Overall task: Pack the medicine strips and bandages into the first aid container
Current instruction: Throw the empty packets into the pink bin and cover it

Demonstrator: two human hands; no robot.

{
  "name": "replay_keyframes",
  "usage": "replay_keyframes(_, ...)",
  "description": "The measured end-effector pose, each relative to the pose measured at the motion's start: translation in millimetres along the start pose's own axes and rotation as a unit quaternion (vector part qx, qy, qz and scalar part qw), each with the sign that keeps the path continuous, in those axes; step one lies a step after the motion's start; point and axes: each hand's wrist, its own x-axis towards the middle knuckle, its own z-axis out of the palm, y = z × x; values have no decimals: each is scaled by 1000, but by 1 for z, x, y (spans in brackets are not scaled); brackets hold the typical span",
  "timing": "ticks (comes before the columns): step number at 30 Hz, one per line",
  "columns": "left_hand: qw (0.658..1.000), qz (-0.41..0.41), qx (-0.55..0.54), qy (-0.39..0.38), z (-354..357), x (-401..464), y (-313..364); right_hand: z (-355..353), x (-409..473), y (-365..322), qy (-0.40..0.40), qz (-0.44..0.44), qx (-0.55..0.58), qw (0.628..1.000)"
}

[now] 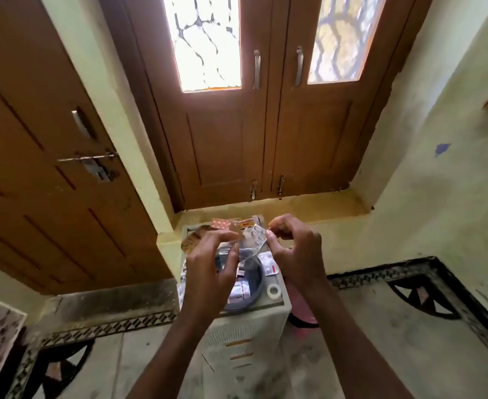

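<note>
Up over the round grey container [258, 286], both hands meet around something thin and clear, apparently a plastic wrapper [247, 251]; exactly what it is stays blurred. Left hand [208, 264] pinches it with the fingers curled downward, and right hand [296, 250] pinches its other edge between thumb and forefinger. Small medicine boxes lie inside the container. A silver blister strip [255, 234] and an orange strip [222, 224] lie on the white tabletop [283, 302] behind it, a tape roll [273, 290] beside its right rim.
</note>
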Motion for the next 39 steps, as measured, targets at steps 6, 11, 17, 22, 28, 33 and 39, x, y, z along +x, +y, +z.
replay_keyframes(6,991,-23,60,-120,45,48,-73,46,35,66,-140,40,-56,988)
replay_keyframes(11,957,-49,203,-202,97,73,-139,80,49,125,-230,82,-35,969)
replay_keyframes(17,861,-44,406,-303,135,78,-184,113,63,190,-310,126,-6,942)
replay_keyframes(22,852,-30,427,-302,140,76,-198,137,76,224,-330,123,17,936)
replay_keyframes(28,909,-20,327,-259,127,90,-196,163,87,232,-337,132,34,932)
replay_keyframes(33,959,-123,208,-150,96,87,-201,188,101,226,-403,80,-16,911)
replay_keyframes(39,962,-230,133,-63,76,87,-210,216,112,204,-479,-51,-217,849)
